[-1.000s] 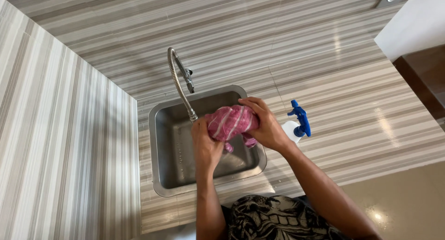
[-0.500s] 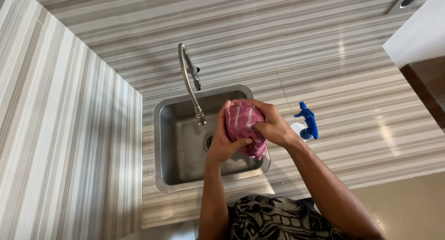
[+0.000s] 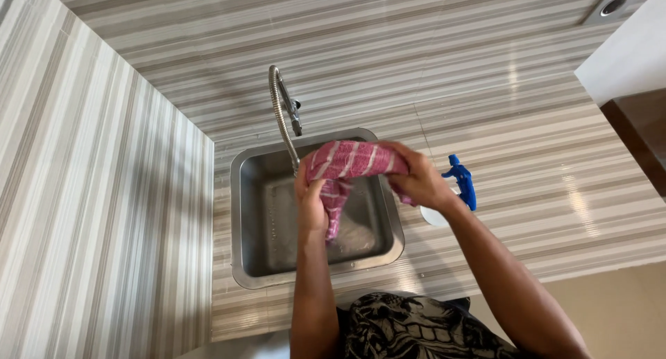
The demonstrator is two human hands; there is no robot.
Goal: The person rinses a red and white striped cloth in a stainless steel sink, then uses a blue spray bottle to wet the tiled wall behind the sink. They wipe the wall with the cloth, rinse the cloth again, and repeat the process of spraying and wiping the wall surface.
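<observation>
Your left hand (image 3: 311,196) and right hand (image 3: 416,178) are each gripping an end of the pink striped cloth (image 3: 350,161), stretching it sideways over the steel sink (image 3: 243,220), one tail hanging down. Just right, a blue-topped spray bottle (image 3: 461,182) is standing. Behind, the curved faucet (image 3: 281,109) is rising; striped counter is lying open around.

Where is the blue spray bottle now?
The blue spray bottle stands on the striped counter, right of the sink, just behind the right hand.

Kitchen: steel sink (image 3: 250,213), gooseneck tap (image 3: 281,116), striped tile counter (image 3: 527,158).
</observation>
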